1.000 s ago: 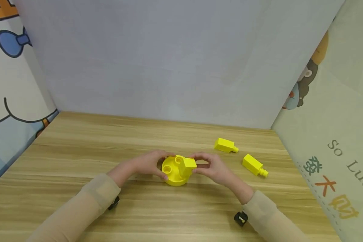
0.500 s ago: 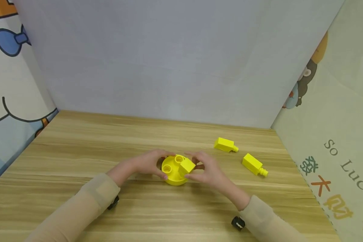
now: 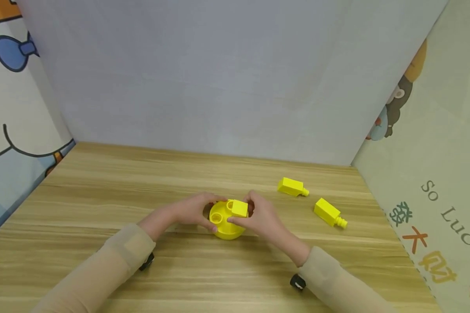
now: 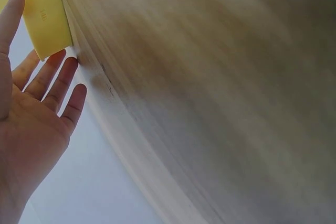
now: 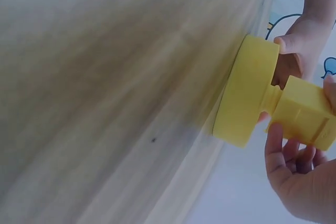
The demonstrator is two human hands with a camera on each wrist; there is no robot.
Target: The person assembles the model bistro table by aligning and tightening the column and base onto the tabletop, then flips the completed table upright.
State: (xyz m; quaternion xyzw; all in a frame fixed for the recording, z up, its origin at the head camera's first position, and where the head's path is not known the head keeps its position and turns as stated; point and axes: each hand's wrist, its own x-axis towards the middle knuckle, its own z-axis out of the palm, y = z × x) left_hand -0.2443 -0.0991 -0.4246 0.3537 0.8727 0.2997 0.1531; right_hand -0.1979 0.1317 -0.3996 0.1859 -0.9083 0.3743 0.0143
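Note:
A round yellow base (image 3: 226, 234) with raised ring-shaped sockets sits on the wooden table. My left hand (image 3: 193, 211) grips its left side, thumb at the front and fingers behind. My right hand (image 3: 264, 219) pinches a square-sided yellow block (image 3: 240, 208) that stands over the right part of the base. In the right wrist view the narrow neck of this block (image 5: 304, 111) meets the top of the base (image 5: 248, 90); its lower end is hidden. The left wrist view catches the wall of the base (image 4: 47, 19) between thumb and fingers.
Two similar yellow blocks lie on their sides to the right, the farther block (image 3: 291, 187) and the nearer block (image 3: 327, 212), each with a ridged peg at one end. Behind the wooden table (image 3: 203, 274) rises a pale backdrop (image 3: 219, 87), with printed panels at both sides.
The right hand has turned the block on the base, and its top has shifted slightly left. The right wrist has moved left. The left hand and base stay put.

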